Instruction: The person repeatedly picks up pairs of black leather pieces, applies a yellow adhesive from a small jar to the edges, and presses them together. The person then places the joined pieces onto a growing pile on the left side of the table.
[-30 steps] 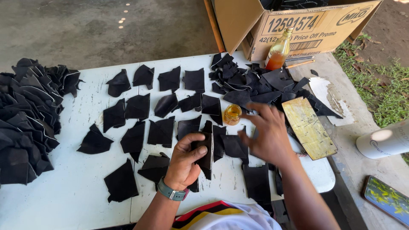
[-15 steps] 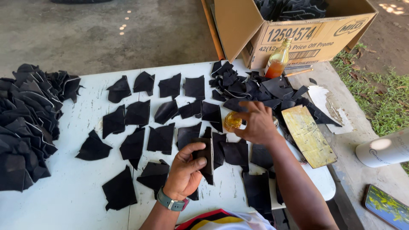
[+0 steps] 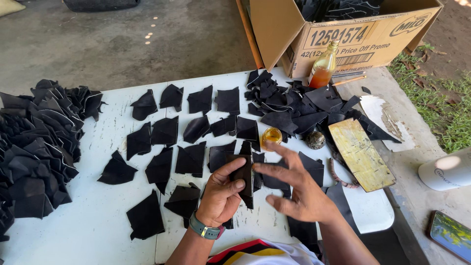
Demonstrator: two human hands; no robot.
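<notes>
Black leather pieces lie heaped (image 3: 34,152) at the surface's (image 3: 98,225) left edge, with single pieces (image 3: 189,159) spread in rows mid-surface. Left hand (image 3: 222,194) pinches one dark piece (image 3: 244,172) upright near the front edge; right hand (image 3: 299,189) hovers beside it, fingers spread, holding nothing. Farther right sit a small yellow jar (image 3: 271,136), another unsorted pile (image 3: 294,105) and a cardboard box (image 3: 353,34); much seems left.

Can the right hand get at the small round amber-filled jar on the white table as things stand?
Probably yes. The right hand is open and empty, just short of the small round amber-filled jar, which stands uncovered with only flat black pieces around it.
</notes>
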